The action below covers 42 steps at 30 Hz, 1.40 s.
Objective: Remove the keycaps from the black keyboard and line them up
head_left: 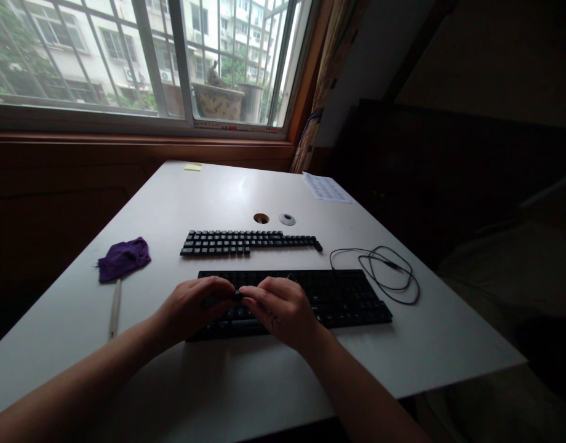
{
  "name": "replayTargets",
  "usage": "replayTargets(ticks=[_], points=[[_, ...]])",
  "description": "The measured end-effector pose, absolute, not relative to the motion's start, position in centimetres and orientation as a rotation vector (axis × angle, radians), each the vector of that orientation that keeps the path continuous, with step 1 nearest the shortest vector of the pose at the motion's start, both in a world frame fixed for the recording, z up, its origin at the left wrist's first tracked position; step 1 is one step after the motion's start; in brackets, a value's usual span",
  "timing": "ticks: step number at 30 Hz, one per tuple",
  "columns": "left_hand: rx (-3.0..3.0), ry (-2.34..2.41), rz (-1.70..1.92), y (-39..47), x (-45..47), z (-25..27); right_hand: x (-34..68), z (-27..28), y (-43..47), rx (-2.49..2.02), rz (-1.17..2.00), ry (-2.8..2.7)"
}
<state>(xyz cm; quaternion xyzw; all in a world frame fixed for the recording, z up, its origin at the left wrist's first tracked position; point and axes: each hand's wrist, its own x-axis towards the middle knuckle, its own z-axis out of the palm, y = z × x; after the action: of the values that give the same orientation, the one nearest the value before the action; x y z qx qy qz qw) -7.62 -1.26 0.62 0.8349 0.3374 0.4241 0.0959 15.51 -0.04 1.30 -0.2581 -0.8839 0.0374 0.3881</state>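
Observation:
A black keyboard (352,295) lies across the near part of the desk. Over its left half, my left hand (195,304) is closed, thumb and fingertips pinching a small black keycap (237,295). My right hand (283,304) is closed too, and its fingertips meet the same keycap from the right. Thin wire, which looks like part of a wire keycap puller (292,277), pokes out at the right hand; most of it is hidden by the fingers. Both hands cover much of the keyboard's left and middle keys. Behind the keyboard, loose black keycaps (218,243) are set out in rows.
A coiled black cable (403,271) lies to the right. At the left are a purple cloth (125,258) and a pale, thin stick-like tool (114,311). Farther back are a cable hole (261,218), its round cover (287,219), printed paper (326,187) and yellow notes (193,167).

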Motion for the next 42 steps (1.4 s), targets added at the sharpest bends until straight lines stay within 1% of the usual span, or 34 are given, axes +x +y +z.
replayTargets(ticks=[18,25,33,38,42], points=[[2.423,1.052,1.172,-0.8,-7.9,-0.1,15.5,1.5,0.2,-0.704,0.178,-2.226],[2.511,1.133,1.201,0.1,-9.0,0.0,17.3,1.6,2.6,-1.006,0.147,-2.187],[2.571,1.295,1.001,1.4,-10.5,-0.8,17.8,3.7,6.8,-1.256,0.201,-2.349],[2.614,1.308,0.974,1.6,-10.9,-1.0,16.7,2.9,8.8,-1.387,0.224,-2.473],[2.669,1.321,0.947,1.7,-11.1,-0.7,16.1,1.8,9.2,-1.444,0.232,-2.459]])
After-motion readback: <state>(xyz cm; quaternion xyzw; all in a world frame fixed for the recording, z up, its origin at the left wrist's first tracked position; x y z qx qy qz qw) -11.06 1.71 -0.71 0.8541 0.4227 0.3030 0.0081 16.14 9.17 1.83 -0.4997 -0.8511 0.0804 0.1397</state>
